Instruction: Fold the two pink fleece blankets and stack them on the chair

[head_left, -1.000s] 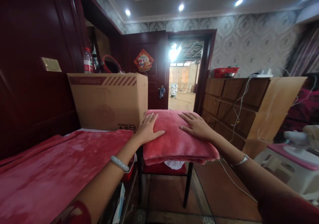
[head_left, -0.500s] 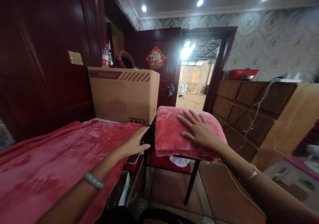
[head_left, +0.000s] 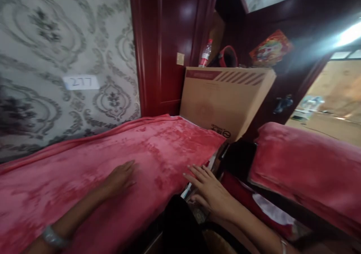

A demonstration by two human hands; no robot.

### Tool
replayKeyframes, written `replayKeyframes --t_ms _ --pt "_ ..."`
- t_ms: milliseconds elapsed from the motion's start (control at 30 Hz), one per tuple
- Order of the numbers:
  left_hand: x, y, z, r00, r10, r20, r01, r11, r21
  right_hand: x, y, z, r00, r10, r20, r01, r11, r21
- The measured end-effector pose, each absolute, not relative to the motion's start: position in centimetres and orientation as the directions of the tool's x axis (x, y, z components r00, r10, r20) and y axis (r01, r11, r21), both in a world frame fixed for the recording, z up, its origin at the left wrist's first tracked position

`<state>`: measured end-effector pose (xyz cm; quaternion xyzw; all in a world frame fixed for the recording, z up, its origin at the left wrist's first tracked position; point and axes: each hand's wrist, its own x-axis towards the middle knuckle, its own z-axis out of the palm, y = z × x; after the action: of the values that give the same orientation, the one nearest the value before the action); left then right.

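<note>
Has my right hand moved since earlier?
Yes: your right hand went left, off the folded blanket, from right of the cardboard box to below it.

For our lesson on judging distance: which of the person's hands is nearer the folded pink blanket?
Right. The right hand is apart from the folded pink blanket, to its left; the left hand is farther left, over the spread blanket.

One head cam, fwd & dn, close abv pink blanket (head_left: 160, 145), cardbd box (head_left: 220, 99) beyond
</note>
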<state>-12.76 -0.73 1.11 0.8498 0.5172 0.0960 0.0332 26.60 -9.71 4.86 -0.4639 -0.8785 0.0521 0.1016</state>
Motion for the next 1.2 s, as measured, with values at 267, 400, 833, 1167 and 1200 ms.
replayKeyframes --t_ms 267,400,833,1167,1200 --pt "-23.4 -11.4 -1.0 0.027 0.994 0.107 0.999 -0.031 0.034 13.6 -0.1 2.2 -0.708 0.706 0.02 0.681 0.689 -0.249" --pt "-24.0 -14.5 -2.7 -0.044 0.99 0.136 0.999 0.041 0.028 9.1 3.4 -0.5 -0.678 0.732 0.068 0.705 0.674 -0.223" --pt "-22.5 -16.6 -2.2 -0.094 0.994 0.05 0.96 0.078 0.268 10.2 7.4 -11.2 -0.636 0.692 0.342 0.662 0.717 -0.219" --pt "-24.1 -18.0 -1.9 -0.46 0.884 0.082 0.874 0.434 0.219 10.4 8.7 -13.6 -0.628 0.67 0.397 0.588 0.742 -0.322" --pt "-24.6 -18.3 -1.8 -0.473 0.877 0.085 0.869 0.449 0.21 10.4 8.8 -13.7 -0.626 0.668 0.403 0.581 0.744 -0.33"
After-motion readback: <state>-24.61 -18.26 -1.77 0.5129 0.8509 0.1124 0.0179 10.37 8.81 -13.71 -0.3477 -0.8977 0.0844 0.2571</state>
